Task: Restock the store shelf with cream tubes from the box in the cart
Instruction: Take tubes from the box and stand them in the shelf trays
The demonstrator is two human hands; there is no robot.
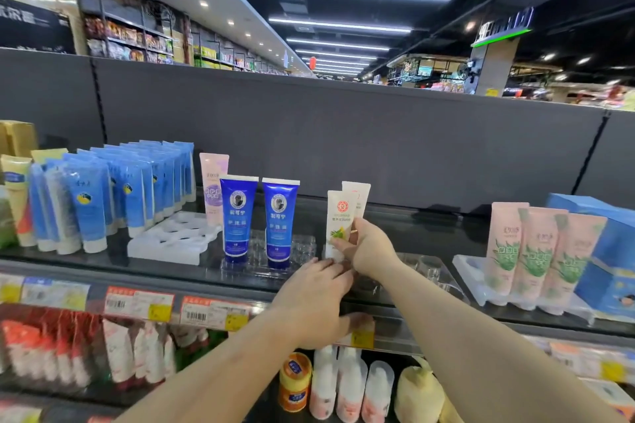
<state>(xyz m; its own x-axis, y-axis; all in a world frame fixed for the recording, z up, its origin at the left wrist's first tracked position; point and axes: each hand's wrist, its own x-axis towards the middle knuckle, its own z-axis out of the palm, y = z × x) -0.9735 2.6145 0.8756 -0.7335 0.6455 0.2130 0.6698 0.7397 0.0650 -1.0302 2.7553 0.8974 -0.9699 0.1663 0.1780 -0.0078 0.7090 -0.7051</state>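
Note:
On the top shelf [422, 233] stand two white cream tubes, one behind the other. My right hand [369, 247] grips the front white tube [338, 216] near its lower end and holds it upright. The rear white tube [359, 194] stands just behind it. My left hand [314, 299] reaches flat to the front of the shelf just below the held tube, fingers at the clear tray [415, 268]; whether it holds anything I cannot tell. The box and cart are out of view.
Two dark blue tubes [257, 220] stand left of my hands, with a pink tube [213, 185] and rows of light blue tubes [113, 189] further left. Pink tubes [543, 247] and a blue carton [608, 251] stand right. Price tags [171, 307] line the shelf edge; bottles fill the shelf below.

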